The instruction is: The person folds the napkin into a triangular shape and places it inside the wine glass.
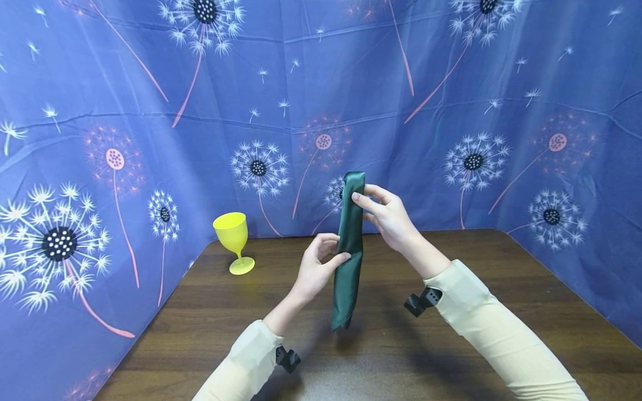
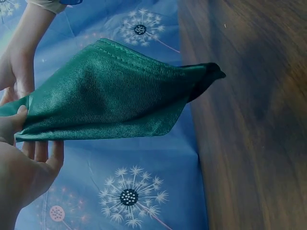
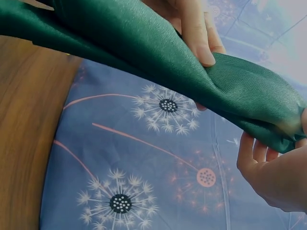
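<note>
A shiny dark green cloth (image 1: 350, 239), folded into a long narrow strip, hangs upright above the table. Near its top, my right hand (image 1: 393, 217) pinches it, with the thumb on the near face and the fingers behind. Lower down, about mid-length, my left hand (image 1: 316, 267) holds its left edge between thumb and fingers. The left wrist view shows the cloth (image 2: 110, 96) widening to a slanted lower end with a stitched hem. Loose folds run along the cloth (image 3: 144, 52) in the right wrist view.
A yellow plastic goblet (image 1: 232, 234) stands upright at the back left of the brown wooden table (image 1: 200, 334). Behind and on both sides hangs a blue curtain (image 1: 321, 72) with a dandelion print. Small black devices (image 1: 422, 301) are strapped at both wrists.
</note>
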Available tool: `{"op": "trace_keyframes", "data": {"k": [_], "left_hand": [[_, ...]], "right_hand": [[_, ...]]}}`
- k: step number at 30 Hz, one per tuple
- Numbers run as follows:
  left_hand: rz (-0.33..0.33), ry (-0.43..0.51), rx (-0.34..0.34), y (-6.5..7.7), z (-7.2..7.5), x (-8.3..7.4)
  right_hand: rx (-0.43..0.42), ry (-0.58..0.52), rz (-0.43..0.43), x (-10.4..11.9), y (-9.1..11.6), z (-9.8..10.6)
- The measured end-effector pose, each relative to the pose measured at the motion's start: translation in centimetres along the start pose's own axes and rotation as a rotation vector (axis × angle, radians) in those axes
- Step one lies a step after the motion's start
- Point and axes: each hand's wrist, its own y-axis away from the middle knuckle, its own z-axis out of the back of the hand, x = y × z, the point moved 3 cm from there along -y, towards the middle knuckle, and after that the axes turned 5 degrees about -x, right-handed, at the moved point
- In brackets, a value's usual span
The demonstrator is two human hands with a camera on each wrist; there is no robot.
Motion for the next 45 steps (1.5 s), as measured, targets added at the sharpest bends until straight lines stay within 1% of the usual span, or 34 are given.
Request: {"op": "trace_keyframes", "data": {"k": [2,4,11,15,20,26,29,32,34,36,39,42,45], "left_hand": [[0.035,0.037,-0.018,-0.05,0.06,0.07],[0.067,0.056,-0.016,-0.14,0.15,0.21],[0.138,-0.078,0.045,-0.06,0.51,-0.15],[0.168,-0.088,0.064,0.00,0.54,0.07],[0.164,-0.089,0.063,-0.02,0.48,0.05],[0.163,-0.102,0.072,0.08,0.33,-0.03],[0.167,-0.133,0.086,0.19,0.24,0.00],[0.165,-0.161,0.097,0.25,0.15,0.01],[0.163,-0.160,0.096,0.27,0.14,-0.03],[0.159,-0.150,0.090,0.27,0.17,-0.13],[0.144,-0.142,0.083,0.30,0.24,-0.36],[0.122,-0.155,0.087,0.36,0.32,-0.57],[0.095,-0.169,0.091,0.40,0.36,-0.75]], "right_hand": [[0.001,0.004,0.007,0.06,-0.06,0.02],[0.005,0.007,0.012,0.09,-0.12,0.04],[0.014,0.004,0.017,-0.13,-0.09,0.01],[0.010,-0.010,0.014,-0.40,-0.08,0.14],[-0.002,-0.023,0.007,-0.44,-0.16,0.25],[0.000,0.044,0.032,-0.39,-0.14,0.28],[-0.007,0.072,0.041,-0.40,-0.09,0.25],[-0.014,0.079,0.047,-0.39,0.01,0.22],[-0.012,0.079,0.046,-0.38,0.07,0.27],[0.003,0.068,0.036,-0.37,0.10,0.32],[0.044,0.046,-0.001,-0.39,0.11,0.35],[0.093,0.023,-0.044,-0.50,0.14,0.35],[0.149,0.029,-0.083,-0.81,0.24,0.43]]}}
